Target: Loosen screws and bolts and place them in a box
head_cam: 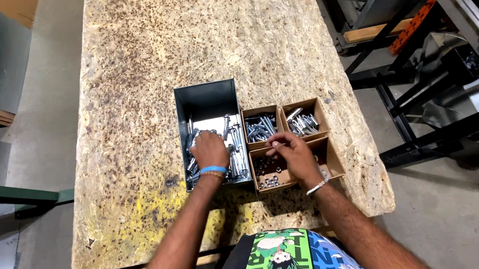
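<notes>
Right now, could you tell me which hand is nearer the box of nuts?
Right. The right hand is over the box of nuts; the left hand is in the metal bin beside it.

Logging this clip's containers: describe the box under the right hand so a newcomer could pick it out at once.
On the chipboard table, right of the dark metal bin that the left hand reaches into, sit cardboard boxes. The nut box is the near one, under the right hand. It alone holds small nuts; the two bolt boxes behind hold long bolts.

Even, bright overhead light falls on the surface (190,42), shadows soft, focus sharp, with wide-angle bending toward the edges.
</notes>
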